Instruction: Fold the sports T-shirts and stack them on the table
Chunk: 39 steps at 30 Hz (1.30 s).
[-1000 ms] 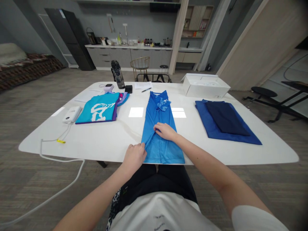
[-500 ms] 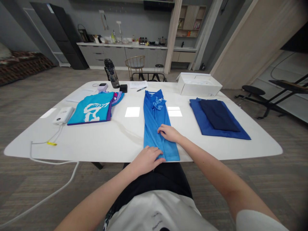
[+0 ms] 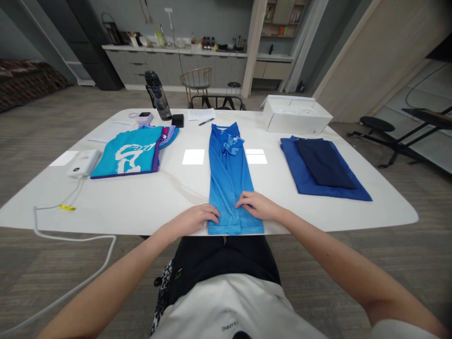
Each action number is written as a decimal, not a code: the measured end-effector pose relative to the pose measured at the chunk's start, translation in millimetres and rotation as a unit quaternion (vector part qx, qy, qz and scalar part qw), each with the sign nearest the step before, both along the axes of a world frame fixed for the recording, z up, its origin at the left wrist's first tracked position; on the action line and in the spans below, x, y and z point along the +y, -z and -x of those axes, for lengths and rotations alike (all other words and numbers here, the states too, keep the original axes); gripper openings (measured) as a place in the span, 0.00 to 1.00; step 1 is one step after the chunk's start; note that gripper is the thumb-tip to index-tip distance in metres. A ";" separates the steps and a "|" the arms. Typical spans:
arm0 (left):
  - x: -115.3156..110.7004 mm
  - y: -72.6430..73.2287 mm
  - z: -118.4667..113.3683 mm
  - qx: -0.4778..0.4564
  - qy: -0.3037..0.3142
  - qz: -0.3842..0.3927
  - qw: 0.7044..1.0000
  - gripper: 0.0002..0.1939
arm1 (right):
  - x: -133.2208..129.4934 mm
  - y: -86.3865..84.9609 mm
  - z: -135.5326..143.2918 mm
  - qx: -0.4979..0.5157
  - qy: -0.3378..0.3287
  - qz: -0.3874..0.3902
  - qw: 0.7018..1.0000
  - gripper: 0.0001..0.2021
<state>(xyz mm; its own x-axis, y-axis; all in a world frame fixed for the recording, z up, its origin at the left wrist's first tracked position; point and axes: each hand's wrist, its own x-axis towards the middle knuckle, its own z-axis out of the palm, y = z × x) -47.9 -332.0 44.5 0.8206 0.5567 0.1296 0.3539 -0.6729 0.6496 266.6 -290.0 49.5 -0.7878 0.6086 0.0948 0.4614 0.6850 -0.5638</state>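
A blue garment (image 3: 226, 179), folded into a long strip, lies on the white table with its hem along the near edge and a patterned sleeve (image 3: 232, 142) turned onto its far part. My left hand (image 3: 200, 218) rests at the strip's lower left edge, fingertips on the cloth, fingers apart. On the lower right part, my right hand (image 3: 256, 204) touches the cloth with bent fingers; whether it pinches any fabric I cannot tell.
Left on the table (image 3: 169, 221) lie a folded turquoise shirt (image 3: 130, 153), a white device (image 3: 84, 163) with a cable, and a black bottle (image 3: 158, 98). Dark blue folded clothes (image 3: 323, 165) and a white box (image 3: 295, 115) are at the right.
My left hand has moved left, from the middle of the hem to the garment's left edge. My right hand has shifted slightly nearer and to the right. The view has tilted down a little.
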 end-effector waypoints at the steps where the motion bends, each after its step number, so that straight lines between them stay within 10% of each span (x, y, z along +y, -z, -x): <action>1: 0.6 -0.5 0.7 0.002 0.006 0.002 1.000 0.27 | -1.2 -0.8 -8.0 0.010 -0.007 0.017 1.000 0.17; 8: 6.5 -1.8 3.6 -0.007 0.022 0.040 0.999 0.15 | -10.3 -7.0 -63.7 -0.017 -0.001 0.060 0.998 0.07; 17: 31.8 -21.9 -7.9 -0.077 -0.060 0.224 0.970 0.13 | -6.3 -31.3 -47.1 0.012 0.034 0.152 0.988 0.09; 24: 133.5 -44.2 -40.2 -0.441 -0.297 0.319 0.785 0.18 | 101.4 -46.9 -20.0 0.309 0.245 0.298 0.869 0.17; 29: 207.3 -25.4 -50.6 -0.374 -0.401 0.457 0.700 0.21 | 179.8 -7.5 7.7 0.209 0.429 0.303 0.825 0.26; 34: 224.3 4.6 -50.9 -0.298 -0.460 0.388 0.741 0.13 | 199.8 23.1 21.7 0.082 0.436 0.135 0.886 0.18; 39: 213.9 -6.3 -52.5 -0.303 -0.450 0.246 0.803 0.08 | 193.4 16.3 21.9 0.222 0.372 0.169 0.885 0.13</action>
<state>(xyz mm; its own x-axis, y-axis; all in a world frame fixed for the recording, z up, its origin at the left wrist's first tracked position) 4.6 -118.1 50.8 -0.0747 0.9951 -0.0641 0.0711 0.0695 0.9950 244.7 -96.6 33.2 -0.0877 0.9961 0.0076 0.3965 0.0419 -0.9171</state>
